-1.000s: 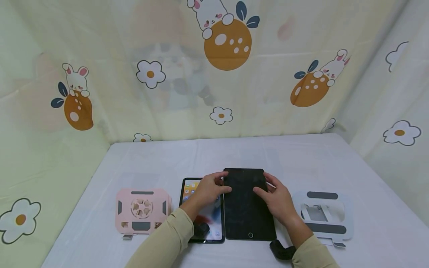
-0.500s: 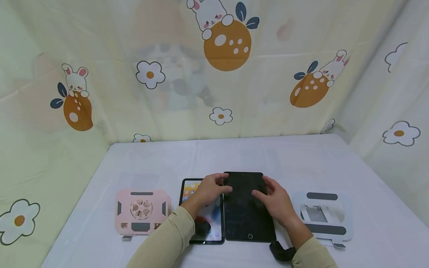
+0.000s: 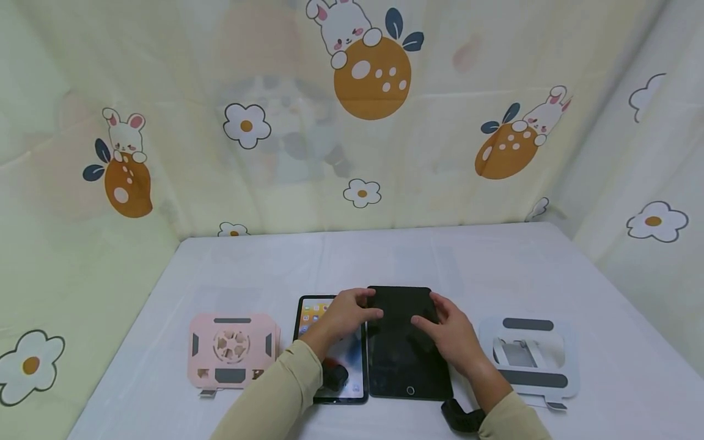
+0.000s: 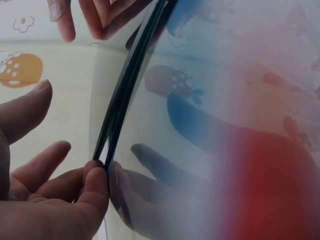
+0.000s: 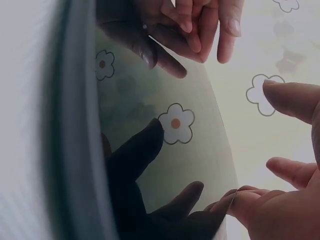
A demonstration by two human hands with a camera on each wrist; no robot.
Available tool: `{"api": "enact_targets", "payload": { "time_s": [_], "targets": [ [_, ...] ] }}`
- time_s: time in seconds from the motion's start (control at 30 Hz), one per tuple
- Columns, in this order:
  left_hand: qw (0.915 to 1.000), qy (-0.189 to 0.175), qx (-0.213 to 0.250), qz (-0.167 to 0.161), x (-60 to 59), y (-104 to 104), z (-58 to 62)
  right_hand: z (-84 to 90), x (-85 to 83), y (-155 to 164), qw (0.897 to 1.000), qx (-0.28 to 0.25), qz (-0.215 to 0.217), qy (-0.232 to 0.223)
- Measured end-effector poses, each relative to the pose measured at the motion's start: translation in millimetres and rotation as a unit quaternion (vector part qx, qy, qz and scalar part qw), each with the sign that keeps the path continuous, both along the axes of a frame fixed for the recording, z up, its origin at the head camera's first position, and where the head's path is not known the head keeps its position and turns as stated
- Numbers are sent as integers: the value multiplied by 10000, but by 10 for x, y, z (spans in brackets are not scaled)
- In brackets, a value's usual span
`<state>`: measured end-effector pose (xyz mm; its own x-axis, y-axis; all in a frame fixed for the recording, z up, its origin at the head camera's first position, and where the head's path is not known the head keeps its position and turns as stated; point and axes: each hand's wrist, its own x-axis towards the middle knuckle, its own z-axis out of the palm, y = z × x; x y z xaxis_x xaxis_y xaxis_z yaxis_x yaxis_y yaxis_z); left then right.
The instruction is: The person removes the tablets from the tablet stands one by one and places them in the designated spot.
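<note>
A tablet with a dark screen lies between my hands, its home button towards me. My left hand touches its upper left edge. In the left wrist view the left fingertips meet at the narrow line where two tablet edges run side by side, the thumb apart. My right hand is at the upper right edge. In the right wrist view its fingers touch the tablet's edge and the thumb stands off the dark, reflecting screen. A second, lit tablet lies directly left, partly under my left forearm.
To the left sits a pink stand with a fan-like cutout and grey pads. A light blue stand with grey strips is on the right. Black devices are at both wrists. A patterned curtain hangs behind the white table.
The dark tablet has shifted slightly towards me, its far edge now lower beside the lit tablet. Both hands stay at its upper sides with little movement.
</note>
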<state>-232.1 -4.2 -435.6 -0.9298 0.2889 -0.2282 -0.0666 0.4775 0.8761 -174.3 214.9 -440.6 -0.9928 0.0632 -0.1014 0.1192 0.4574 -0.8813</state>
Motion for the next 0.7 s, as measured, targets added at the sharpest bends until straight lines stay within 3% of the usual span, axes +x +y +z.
{"api": "enact_targets", "payload": {
  "time_s": [0.7],
  "targets": [
    [9999, 127, 45, -67, 34, 10, 33, 51, 6, -25, 9997, 132, 96, 194]
  ]
}}
